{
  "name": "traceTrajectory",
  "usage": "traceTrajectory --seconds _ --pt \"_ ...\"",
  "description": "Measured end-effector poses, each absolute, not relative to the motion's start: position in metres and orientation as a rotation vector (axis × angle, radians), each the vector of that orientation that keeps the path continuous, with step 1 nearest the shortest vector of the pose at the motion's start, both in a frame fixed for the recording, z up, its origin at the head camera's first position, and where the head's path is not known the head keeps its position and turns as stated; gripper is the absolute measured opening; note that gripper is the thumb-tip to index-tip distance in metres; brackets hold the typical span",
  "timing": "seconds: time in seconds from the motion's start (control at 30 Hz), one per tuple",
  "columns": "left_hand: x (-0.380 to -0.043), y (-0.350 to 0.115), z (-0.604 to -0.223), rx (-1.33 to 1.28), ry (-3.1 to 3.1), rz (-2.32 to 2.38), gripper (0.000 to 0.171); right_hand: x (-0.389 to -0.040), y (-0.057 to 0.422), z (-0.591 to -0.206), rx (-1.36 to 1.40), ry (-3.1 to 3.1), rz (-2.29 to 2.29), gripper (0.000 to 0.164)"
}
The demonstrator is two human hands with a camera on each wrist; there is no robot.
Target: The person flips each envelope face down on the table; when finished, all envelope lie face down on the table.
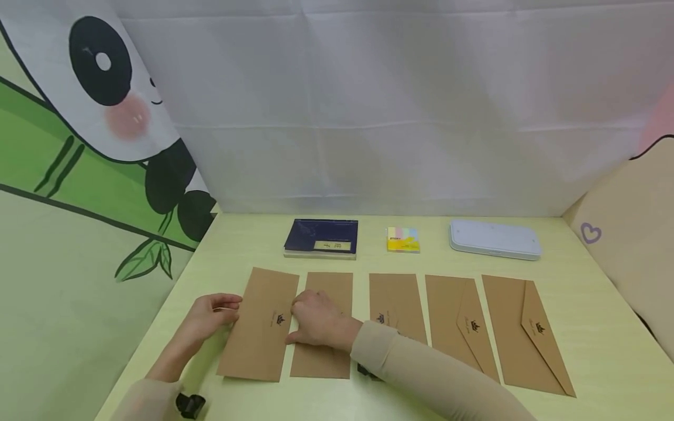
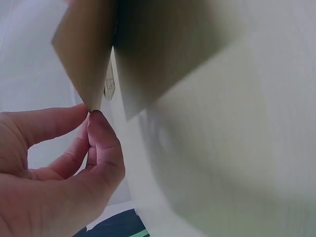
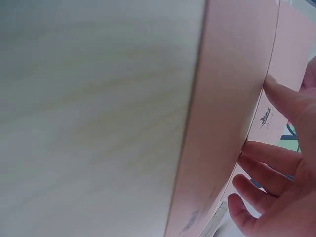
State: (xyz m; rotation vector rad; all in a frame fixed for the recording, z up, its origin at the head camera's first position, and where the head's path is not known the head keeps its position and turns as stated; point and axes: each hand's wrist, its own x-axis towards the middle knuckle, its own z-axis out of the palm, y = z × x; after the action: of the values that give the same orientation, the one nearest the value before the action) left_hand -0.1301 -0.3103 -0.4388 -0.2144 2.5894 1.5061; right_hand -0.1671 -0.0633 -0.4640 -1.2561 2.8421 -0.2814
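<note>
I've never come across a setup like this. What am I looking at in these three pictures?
There is no machine here: a person works with two bare hands. The wide picture comes from a camera worn on the head; the other two come from cameras on the left and right wrists. On the pale table lie brown envelopes, five in a row, with a dark blue book, sticky notes and a light blue case behind them. The left hand pinches the leftmost envelope, its edge raised; the right hand touches its other side.
</note>
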Motion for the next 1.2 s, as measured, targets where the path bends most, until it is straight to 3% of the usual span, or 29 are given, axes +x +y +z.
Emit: traceTrajectory --seconds 0.73,1.0,1.2 --pt "-0.131 -0.312 -0.431 -0.129 2.152 1.878 0.054 -0.167 -0.067 -0.459 -1.239 2.797 -0.398 0.04" --pt "-0.132 -0.305 -0.429 -0.08 2.014 1.914 0.053 -0.164 -0.067 -0.454 -1.191 2.659 -0.666 0.066" --pt "-0.136 -0.298 -0.427 -0.093 1.963 1.925 0.049 -0.162 -0.067 -0.451 -1.143 2.596 -0.8 0.075"
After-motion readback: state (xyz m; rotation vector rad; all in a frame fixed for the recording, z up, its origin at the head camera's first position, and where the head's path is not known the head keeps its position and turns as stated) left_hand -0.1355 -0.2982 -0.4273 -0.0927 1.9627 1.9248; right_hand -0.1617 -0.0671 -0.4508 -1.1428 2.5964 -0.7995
